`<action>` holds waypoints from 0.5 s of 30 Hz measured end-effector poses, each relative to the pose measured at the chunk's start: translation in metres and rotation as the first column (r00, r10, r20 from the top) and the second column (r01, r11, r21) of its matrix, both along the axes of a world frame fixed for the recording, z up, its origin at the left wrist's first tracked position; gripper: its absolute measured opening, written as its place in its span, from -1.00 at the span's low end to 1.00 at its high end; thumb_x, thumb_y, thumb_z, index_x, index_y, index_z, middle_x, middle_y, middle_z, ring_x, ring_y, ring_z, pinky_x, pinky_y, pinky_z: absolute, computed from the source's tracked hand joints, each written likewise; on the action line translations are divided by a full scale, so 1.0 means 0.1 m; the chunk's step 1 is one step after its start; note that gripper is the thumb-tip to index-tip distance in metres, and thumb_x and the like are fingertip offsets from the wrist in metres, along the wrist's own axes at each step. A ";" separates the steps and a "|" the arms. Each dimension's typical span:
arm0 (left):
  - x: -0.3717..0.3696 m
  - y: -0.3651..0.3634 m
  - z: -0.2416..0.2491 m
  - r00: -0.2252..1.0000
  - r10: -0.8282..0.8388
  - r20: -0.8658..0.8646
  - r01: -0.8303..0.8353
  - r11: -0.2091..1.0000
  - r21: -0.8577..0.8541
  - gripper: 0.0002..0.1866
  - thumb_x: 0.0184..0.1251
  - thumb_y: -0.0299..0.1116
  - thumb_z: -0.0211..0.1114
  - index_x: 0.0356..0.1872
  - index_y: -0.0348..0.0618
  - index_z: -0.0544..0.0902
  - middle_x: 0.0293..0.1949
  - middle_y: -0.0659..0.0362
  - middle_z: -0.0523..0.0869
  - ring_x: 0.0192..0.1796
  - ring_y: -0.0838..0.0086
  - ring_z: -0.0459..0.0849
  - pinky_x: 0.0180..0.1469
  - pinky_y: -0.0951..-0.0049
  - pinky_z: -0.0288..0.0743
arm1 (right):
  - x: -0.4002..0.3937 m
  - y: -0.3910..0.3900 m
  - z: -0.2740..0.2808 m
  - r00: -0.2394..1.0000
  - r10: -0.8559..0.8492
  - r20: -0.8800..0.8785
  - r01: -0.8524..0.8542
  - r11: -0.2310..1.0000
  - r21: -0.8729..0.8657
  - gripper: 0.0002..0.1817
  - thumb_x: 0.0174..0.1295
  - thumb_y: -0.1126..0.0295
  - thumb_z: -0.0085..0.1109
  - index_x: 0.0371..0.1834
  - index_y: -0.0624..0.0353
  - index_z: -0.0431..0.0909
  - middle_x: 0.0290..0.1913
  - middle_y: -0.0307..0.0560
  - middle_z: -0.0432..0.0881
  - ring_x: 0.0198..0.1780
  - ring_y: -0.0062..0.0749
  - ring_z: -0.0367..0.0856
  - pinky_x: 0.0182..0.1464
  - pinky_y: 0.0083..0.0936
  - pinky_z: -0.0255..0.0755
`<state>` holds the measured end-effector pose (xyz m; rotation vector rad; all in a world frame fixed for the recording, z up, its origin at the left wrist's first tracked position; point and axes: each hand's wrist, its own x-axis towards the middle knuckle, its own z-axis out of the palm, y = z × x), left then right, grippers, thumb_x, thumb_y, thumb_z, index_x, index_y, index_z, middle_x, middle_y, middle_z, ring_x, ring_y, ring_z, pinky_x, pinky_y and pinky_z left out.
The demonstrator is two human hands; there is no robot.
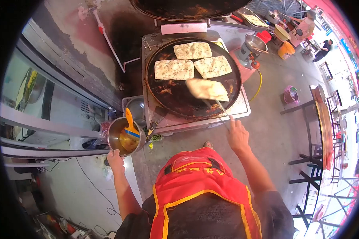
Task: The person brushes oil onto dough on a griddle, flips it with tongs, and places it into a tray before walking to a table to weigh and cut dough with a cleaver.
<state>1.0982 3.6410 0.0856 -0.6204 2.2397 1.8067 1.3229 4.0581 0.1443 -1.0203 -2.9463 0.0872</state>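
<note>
My right hand (238, 135) is closed around the handle end of thin metal tongs (223, 110). Their tips reach a flatbread (211, 91) at the near side of the round black griddle (167, 101); its left end is blurred by motion. Farther back on the griddle lie three more flatbreads: one on the left (173, 69), one at the back (192, 50), one on the right (213, 66). My left hand (115, 160) grips the near rim of a metal pot (115, 133). Inside the pot are yellowish liquid and an orange-handled brush (130, 119) leaning on the wall.
The griddle's dark lid (187, 10) is raised behind it. Another metal bowl (135, 109) stands beyond the pot. To the right are a burner with a pan (256, 44), an orange bucket (286, 51) and a wooden table (324, 127). Two other people are farther off.
</note>
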 end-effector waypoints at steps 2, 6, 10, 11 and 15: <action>-0.03 -0.01 -0.02 1.000 -0.015 0.002 0.015 1.000 0.023 -0.87 0.17 -0.41 0.10 -0.34 -0.26 0.51 -0.60 0.22 0.49 -0.72 0.59 0.40 -0.77 0.60 0.09 | -0.02 0.04 -0.11 0.978 0.113 0.174 -0.132 0.986 0.101 -0.40 0.07 0.39 0.11 0.26 0.08 0.28 -0.22 0.01 0.47 -0.21 -0.11 0.57 -0.21 -0.25 0.47; -0.01 0.02 0.05 1.000 0.004 -0.005 -0.004 0.998 -0.062 -0.87 0.17 -0.40 0.10 -0.34 -0.26 0.51 -0.60 0.23 0.49 -0.72 0.59 0.39 -0.77 0.60 0.09 | 0.25 0.30 0.34 0.957 0.188 0.223 -0.200 0.979 0.031 -0.39 0.04 0.33 0.13 0.24 0.11 0.32 -0.18 0.04 0.52 -0.25 -0.21 0.57 -0.24 -0.27 0.48; 0.04 0.03 0.08 0.999 0.020 -0.028 -0.022 0.998 -0.058 -0.87 0.18 -0.39 0.10 -0.34 -0.24 0.52 -0.60 0.23 0.49 -0.72 0.59 0.38 -0.77 0.60 0.09 | 0.27 1.04 0.42 1.000 -0.026 0.006 0.025 0.833 -0.553 -0.50 0.06 0.24 0.18 0.09 0.17 0.42 -0.30 -0.05 0.57 -0.47 -0.40 0.51 -0.43 -0.46 0.41; 0.06 0.02 0.06 0.999 0.027 -0.035 -0.029 0.998 -0.051 -0.87 0.18 -0.39 0.10 -0.34 -0.24 0.52 -0.60 0.24 0.49 -0.73 0.59 0.37 -0.77 0.60 0.08 | 0.20 1.21 0.29 0.988 -0.145 -0.045 0.070 0.694 -0.717 -0.56 0.08 0.22 0.19 0.02 0.17 0.47 -0.36 -0.11 0.58 -0.54 -0.45 0.48 -0.54 -0.53 0.37; 0.21 0.08 0.13 0.988 0.136 -0.069 -0.139 0.990 -0.033 -0.88 0.18 -0.39 0.09 -0.36 -0.21 0.52 -0.62 0.25 0.48 -0.75 0.63 0.31 -0.78 0.60 0.04 | -0.21 1.72 -0.36 0.727 -0.682 0.074 0.150 0.053 -0.987 -0.70 0.15 0.17 0.18 -0.22 0.18 0.51 -0.49 -0.17 0.54 -0.63 -0.58 0.37 -0.68 -0.63 0.19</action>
